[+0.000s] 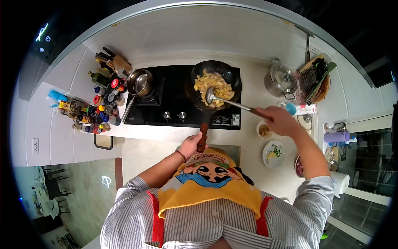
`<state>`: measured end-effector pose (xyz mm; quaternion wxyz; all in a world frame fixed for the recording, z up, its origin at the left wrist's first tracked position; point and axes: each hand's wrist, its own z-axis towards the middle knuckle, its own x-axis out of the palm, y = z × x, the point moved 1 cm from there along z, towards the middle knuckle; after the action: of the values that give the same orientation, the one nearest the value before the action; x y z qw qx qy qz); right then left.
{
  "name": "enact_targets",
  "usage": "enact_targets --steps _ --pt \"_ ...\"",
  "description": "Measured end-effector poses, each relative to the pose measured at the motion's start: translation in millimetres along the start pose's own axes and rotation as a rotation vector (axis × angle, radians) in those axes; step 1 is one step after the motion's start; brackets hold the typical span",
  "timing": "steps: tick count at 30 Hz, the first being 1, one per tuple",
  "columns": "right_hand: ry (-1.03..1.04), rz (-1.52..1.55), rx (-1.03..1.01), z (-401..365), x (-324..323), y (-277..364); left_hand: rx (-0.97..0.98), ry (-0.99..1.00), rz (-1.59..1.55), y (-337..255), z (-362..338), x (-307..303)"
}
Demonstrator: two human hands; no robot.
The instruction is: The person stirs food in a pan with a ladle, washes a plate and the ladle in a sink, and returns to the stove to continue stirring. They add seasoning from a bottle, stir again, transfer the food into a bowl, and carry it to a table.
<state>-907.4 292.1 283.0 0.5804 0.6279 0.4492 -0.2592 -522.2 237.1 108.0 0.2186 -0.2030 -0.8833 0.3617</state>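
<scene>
A black wok (198,94) sits on the right side of the black stove, its handle pointing toward me. My left hand (191,145) is closed around the wok's brown handle (202,135). In my right hand (277,120), closed around the wooden grip, is a metal ladle (211,96) that reaches in from the right. The ladle's bowl rests among yellowish chunks of food (222,86), perhaps potato, mixed with paler pieces in the wok. Below my right hand stands a small bowl (264,129) of brownish food.
A steel saucepan (139,82) is on the left burner of the stove (172,89). Bottles and jars (93,110) crowd the left corner by a knife block (121,64). On the right are a lidded pot (280,81), a plate with chopped greens (273,154) and a dish of reddish food (299,166).
</scene>
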Motion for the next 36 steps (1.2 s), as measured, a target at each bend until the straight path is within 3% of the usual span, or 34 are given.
enact_targets --steps 2,4,11,14,16,17,20,25,29,31,36 --pt "-0.012 0.035 -0.005 -17.6 -28.2 -8.5 0.007 0.001 0.023 1.9 -2.3 0.2" --pt "0.017 0.345 0.214 -31.3 -43.5 -24.9 0.006 0.005 0.024 0.2 -2.6 0.3" --pt "-0.013 0.302 0.306 -31.1 -30.3 -81.7 0.0 -0.057 0.055 -9.2 -11.5 5.7" --pt "-0.069 0.282 0.354 -31.7 -48.0 -72.9 0.013 -0.057 0.063 -4.8 -9.2 1.2" --pt "-0.086 0.007 0.33 -18.8 -55.3 -55.3 0.008 -0.049 0.1 -5.8 -7.8 -0.7" --pt "-0.12 -0.044 0.205 -9.6 -51.4 -49.5 0.01 -0.044 0.103 -5.9 -7.1 0.4" --pt "-0.134 -0.023 0.213 11.2 -40.2 -40.0 0.039 -0.057 0.062 -7.5 -7.9 3.3" --pt "-0.084 -0.12 0.282 0.4 -92.1 9.2 0.025 -0.071 0.069 -3.5 -6.7 -0.3" --pt "-0.144 -0.236 0.14 27.2 -48.2 -1.8 0.049 -0.077 0.09 -1.9 -5.6 0.2" --pt "-0.167 -0.065 0.183 37.4 -35.6 2.1 0.049 -0.06 0.076 -3.8 -7.7 -0.9" --pt "-0.105 -0.134 0.267 16.5 -80.6 24.8 0.028 -0.044 0.024 -6.1 -11.5 -1.6"
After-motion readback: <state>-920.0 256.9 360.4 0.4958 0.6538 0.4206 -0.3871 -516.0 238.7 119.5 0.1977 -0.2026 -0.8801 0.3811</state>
